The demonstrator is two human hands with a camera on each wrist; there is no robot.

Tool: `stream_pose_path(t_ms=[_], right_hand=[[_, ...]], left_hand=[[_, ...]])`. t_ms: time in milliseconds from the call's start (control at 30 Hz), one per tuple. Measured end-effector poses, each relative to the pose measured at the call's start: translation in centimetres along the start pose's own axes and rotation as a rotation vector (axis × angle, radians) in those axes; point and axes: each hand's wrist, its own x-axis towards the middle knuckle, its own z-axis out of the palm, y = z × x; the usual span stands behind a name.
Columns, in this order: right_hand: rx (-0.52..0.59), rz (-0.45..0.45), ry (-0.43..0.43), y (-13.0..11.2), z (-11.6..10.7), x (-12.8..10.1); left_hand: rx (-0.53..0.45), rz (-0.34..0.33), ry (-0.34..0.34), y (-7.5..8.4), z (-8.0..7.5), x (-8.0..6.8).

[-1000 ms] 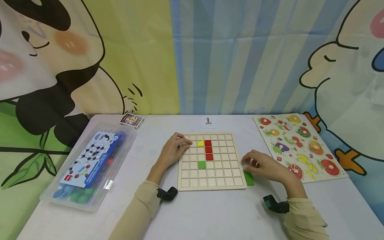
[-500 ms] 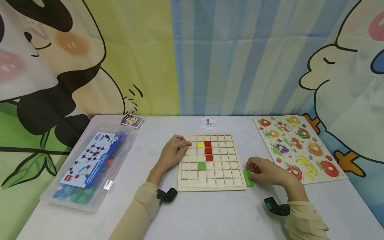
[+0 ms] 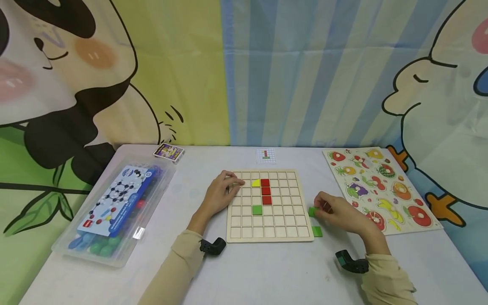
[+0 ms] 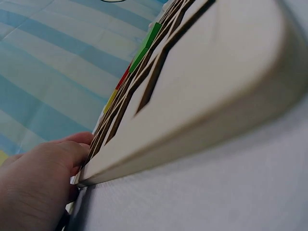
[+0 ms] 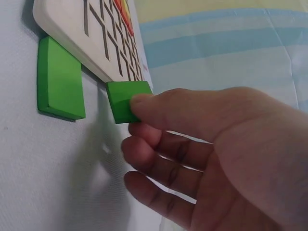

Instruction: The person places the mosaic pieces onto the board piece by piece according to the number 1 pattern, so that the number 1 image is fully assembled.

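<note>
A wooden grid board [image 3: 248, 232] lies flat, with three red tiles [image 3: 265, 191] in a column, a yellow tile [image 3: 256, 183] beside the top one and a green tile [image 3: 257, 210] lower left. My left hand [image 3: 220, 193] holds the board's left edge near the far corner, its fingers curled over the rim; the thumb is partly hidden. Right of the board, my right hand [image 3: 337, 213] pinches a green square tile [image 5: 121, 103] between thumb and index finger, lifted off the table. Another green tile [image 5: 63, 82] lies on the table against the board's near right corner.
A small pattern card [image 3: 265, 156] lies behind the board. To the left is a clear plastic case [image 3: 126, 254] of coloured balls, with a small card box [image 3: 168, 153] at its far end. A fruit puzzle board [image 3: 366, 207] lies at the right, close to my right hand.
My right hand reached down to the green tiles beside the board, took hold of one and lifted it slightly away, leaving another on the table. The left hand stayed on the board's edge.
</note>
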Motion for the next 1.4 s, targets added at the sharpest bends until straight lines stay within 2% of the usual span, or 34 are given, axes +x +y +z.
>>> stream_pose_path(t_ms=[167,333,600,933,1200,1400], right_hand=[[0.015,-0.013,0.071,-0.1,0.1,0.2],[0.036,-0.062,0.124,-0.9,0.4,0.8],[0.111,-0.138,0.078,-3.1,1.8,2.2],[0.127,-0.137,0.063,-5.1,3.5,3.7],[0.104,-0.162,0.081,-5.9,4.8,4.6],[0.084,-0.138,0.110,-6.4,5.7,5.1]], left_hand=[[0.003,0.001,0.004,0.0,0.0,0.0],[0.012,0.005,0.008,-0.2,0.1,-0.1],[0.007,0.015,0.008,-0.2,0.1,-0.1],[0.007,0.026,0.021,-0.2,0.1,0.0],[-0.003,0.033,0.023,-0.2,0.0,-0.1],[-0.001,0.033,0.022,-0.2,0.1,-0.1]])
